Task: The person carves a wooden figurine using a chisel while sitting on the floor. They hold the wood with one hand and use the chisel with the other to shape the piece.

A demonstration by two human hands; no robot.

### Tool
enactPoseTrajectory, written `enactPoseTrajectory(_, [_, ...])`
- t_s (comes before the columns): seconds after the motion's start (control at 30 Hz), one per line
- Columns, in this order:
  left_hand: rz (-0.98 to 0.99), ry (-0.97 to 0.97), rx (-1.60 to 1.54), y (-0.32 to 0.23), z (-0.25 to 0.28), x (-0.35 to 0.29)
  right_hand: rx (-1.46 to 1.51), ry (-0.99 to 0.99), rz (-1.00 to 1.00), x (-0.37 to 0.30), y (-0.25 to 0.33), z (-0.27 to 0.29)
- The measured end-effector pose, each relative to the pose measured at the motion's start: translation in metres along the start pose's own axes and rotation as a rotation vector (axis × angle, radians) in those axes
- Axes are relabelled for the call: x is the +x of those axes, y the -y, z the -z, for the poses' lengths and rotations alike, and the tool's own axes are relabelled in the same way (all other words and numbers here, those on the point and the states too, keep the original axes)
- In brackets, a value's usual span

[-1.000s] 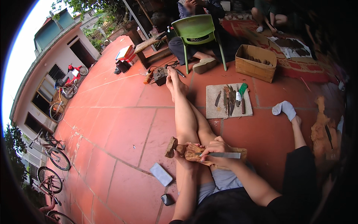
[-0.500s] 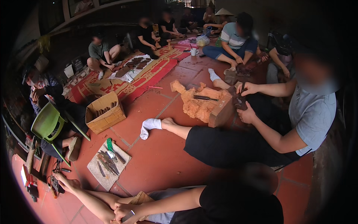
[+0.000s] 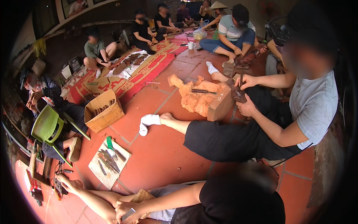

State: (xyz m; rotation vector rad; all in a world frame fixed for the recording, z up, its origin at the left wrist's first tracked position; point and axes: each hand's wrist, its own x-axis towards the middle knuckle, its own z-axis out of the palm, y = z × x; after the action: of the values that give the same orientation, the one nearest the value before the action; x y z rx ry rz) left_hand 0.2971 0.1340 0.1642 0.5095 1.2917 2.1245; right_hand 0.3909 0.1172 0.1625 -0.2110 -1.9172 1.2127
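Note:
Neither of my hands shows in the head view. At the lower edge, a person in a black top sits with legs stretched out, a hand closed around a tool with a flat metal blade (image 3: 128, 214) beside a brown wooden piece (image 3: 142, 195). On the right, a person in a pale shirt holds a dark wood carving (image 3: 238, 94) in one hand and an upright slim tool (image 3: 241, 80) in the other. Between that person's legs lies a large orange-brown wood carving (image 3: 190, 100) on a block base, with a dark-handled chisel (image 3: 203, 91) resting on it.
Several carving tools (image 3: 108, 161) lie on a pale mat (image 3: 109, 181). Beyond stands a cardboard box (image 3: 108, 120) with wooden handles inside. A green chair (image 3: 46, 123) is at left. Several seated people surround a red patterned rug (image 3: 149, 72); a white mug (image 3: 191, 45) stands near it.
The view has shifted a little, so most things sit slightly higher in the picture, which is also brighter. More of the blade shows in the hand of the person in black.

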Motion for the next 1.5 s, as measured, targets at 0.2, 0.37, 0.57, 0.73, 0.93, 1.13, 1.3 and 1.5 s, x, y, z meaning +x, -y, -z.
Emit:
enactPoseTrajectory(0.2, [0.005,-0.018,-0.002,0.005,0.016,0.014,-0.054,0.044,0.008,0.010,-0.008,0.003])
enactPoseTrajectory(0.37, [0.002,-0.032,-0.012,0.000,0.027,0.026,-0.013,0.115,-0.035,0.026,-0.036,-0.016])
enactPoseTrajectory(0.57, [-0.002,-0.061,-0.002,-0.004,0.036,0.032,0.038,0.026,0.008,0.032,-0.044,-0.027])
enactPoseTrajectory(0.73, [0.018,-0.060,-0.011,-0.002,0.035,0.030,0.066,0.101,-0.112,0.031,-0.046,-0.022])
enactPoseTrajectory(0.93, [0.032,-0.065,-0.015,0.000,0.039,0.030,-0.019,0.166,-0.134,0.033,-0.043,-0.015])
enactPoseTrajectory(1.13, [0.020,-0.118,-0.036,-0.012,0.072,0.043,-0.048,0.075,-0.009,0.048,-0.052,-0.045])
enactPoseTrajectory(1.3, [0.064,-0.195,-0.165,-0.039,0.137,0.066,-0.018,-0.030,0.070,0.086,-0.086,-0.087])
enactPoseTrajectory(1.5, [0.037,-0.112,-0.339,-0.023,0.243,0.112,-0.146,0.143,0.017,0.115,-0.101,-0.142])
